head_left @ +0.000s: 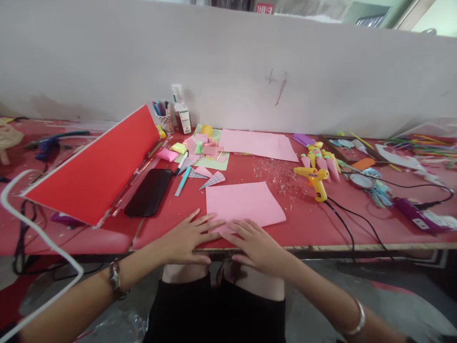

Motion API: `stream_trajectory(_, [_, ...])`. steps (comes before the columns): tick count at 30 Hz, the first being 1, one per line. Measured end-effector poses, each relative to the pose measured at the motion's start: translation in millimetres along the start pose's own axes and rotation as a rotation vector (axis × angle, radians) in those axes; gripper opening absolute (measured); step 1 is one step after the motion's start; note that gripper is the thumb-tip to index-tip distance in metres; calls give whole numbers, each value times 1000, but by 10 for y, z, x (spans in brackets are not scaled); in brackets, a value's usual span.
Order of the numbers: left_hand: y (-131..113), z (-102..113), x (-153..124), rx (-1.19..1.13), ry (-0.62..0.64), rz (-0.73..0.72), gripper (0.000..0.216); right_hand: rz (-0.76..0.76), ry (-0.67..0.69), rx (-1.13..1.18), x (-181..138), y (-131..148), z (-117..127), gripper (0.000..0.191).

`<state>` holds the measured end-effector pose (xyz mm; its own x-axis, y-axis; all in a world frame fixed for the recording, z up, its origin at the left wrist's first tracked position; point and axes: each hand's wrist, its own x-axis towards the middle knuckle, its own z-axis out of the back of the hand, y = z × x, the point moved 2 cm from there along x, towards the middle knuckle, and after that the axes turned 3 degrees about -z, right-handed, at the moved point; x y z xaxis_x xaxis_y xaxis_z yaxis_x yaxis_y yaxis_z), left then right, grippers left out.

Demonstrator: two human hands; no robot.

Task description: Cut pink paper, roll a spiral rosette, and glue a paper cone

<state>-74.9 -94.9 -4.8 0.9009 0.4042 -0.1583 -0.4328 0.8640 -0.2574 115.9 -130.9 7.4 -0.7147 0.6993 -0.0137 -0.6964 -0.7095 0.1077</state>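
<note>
A pink sheet of paper (246, 202) lies at the front edge of the red table, its right corners lifting slightly. My left hand (193, 236) rests with fingers spread, the tips on the sheet's lower left corner. Beside it my right hand (252, 243) lies flat, fingers stretched over the sheet's near edge. Neither hand holds anything. Just beyond the sheet are cut checked paper pieces (213, 180) and a teal stick-like tool (183, 181). To the right, a yellow hot glue gun (314, 181) stands on the table with its cord trailing off the front edge.
Left are a black phone (150, 193) and a tilted red board (96, 166). Behind stand a pen cup (164, 119) and a bottle (182, 112). More pink paper (257, 143) and small pink cones (332, 166) lie toward the grey wall. A white cable (39, 226) curves at left.
</note>
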Motion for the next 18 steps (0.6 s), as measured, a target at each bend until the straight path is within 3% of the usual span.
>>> stream_trajectory(7, [11, -16, 0, 22, -42, -33, 68, -191, -95, 54, -146, 86, -142, 48])
stream_trajectory(18, [65, -46, -189, 93, -86, -10, 60, -500, -217, -153, -619, -272, 14, 34])
